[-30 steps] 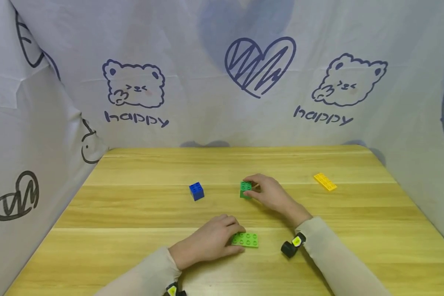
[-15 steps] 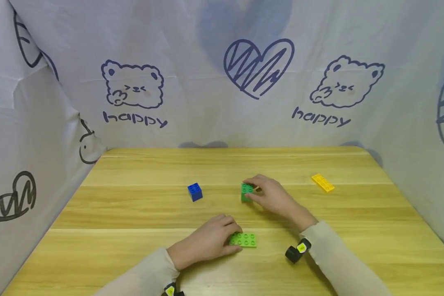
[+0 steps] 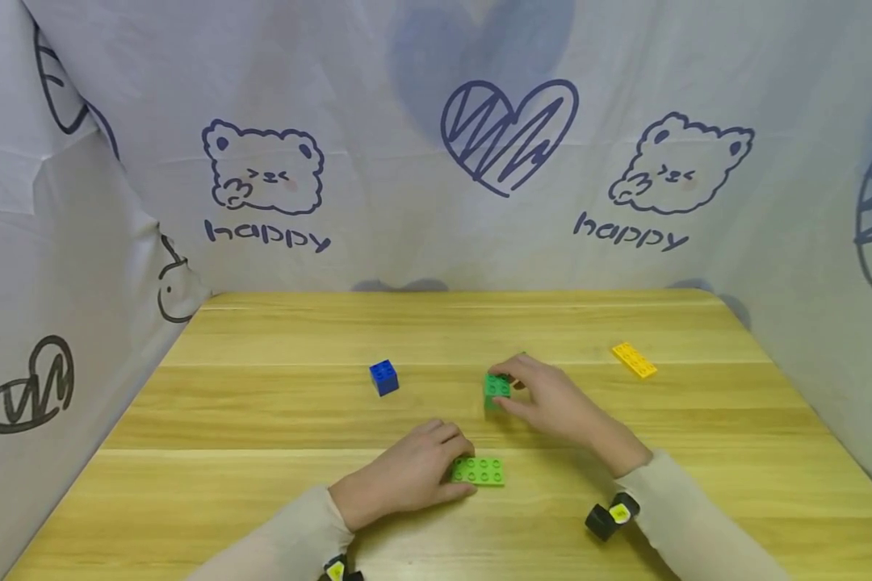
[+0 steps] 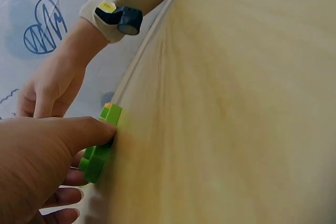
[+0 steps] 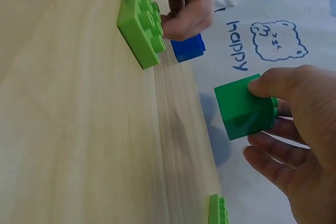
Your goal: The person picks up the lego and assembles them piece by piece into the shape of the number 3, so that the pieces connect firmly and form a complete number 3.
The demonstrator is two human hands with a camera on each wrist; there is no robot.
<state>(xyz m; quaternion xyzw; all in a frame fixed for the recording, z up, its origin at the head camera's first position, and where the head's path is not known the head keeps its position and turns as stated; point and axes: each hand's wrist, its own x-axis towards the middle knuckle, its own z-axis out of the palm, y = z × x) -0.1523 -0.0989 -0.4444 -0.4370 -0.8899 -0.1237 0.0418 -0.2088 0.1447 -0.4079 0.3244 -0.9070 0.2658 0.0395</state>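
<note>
My left hand [image 3: 417,468] grips the left end of a flat light green building brick [image 3: 488,471] on the near part of the table. In the left wrist view the thumb lies on one edge of that brick [image 4: 100,150], with fingers on the far side. Beyond it, my right hand [image 3: 552,399] pinches a square dark green brick [image 3: 496,389] between thumb and fingers. The right wrist view shows this brick [image 5: 241,106] raised off the table, its studs turned towards the palm. Standing on the table left of it is a square blue brick [image 3: 384,378].
A flat yellow brick [image 3: 635,360] lies at the back right of the wooden table [image 3: 262,339]. Another light green brick [image 5: 215,211], mostly hidden behind my right hand in the head view, shows in the right wrist view. Printed white cloth [image 3: 385,210] hangs around the back and sides.
My right hand has lifted the dark green brick and brought it nearer and a little to the right. The left hand and the light green brick stay where they were.
</note>
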